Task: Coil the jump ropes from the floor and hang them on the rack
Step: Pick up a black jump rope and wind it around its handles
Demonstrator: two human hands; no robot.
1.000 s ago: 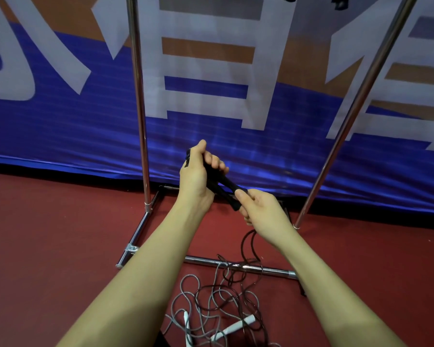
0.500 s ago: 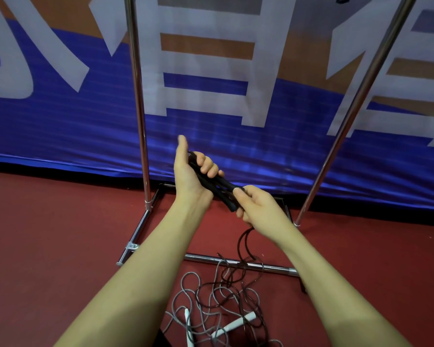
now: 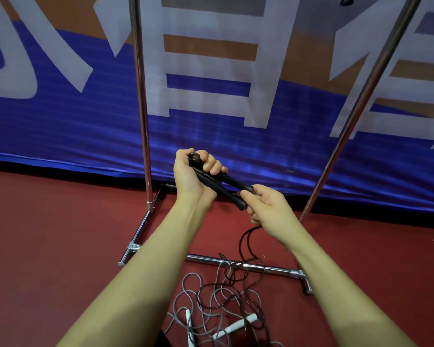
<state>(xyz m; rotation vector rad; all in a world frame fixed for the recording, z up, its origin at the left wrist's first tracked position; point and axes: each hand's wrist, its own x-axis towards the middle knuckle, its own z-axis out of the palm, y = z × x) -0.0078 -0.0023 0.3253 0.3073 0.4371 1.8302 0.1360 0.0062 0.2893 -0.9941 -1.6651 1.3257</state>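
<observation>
The left hand [image 3: 194, 176] is curled tight around the upper ends of two black handles [image 3: 223, 187], held side by side. The right hand [image 3: 268, 209] pinches their lower ends. A dark rope [image 3: 246, 244] drops from there to a tangle on the red floor [image 3: 48, 246], mixed with a grey rope [image 3: 193, 294] and white handles [image 3: 236, 325], across the rack [image 3: 142, 96]'s bottom bar.

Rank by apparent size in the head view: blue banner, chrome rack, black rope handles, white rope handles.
1. Blue printed banner
2. Chrome tubular rack
3. Black rope handles and white rope handles: similar, unsure.
</observation>
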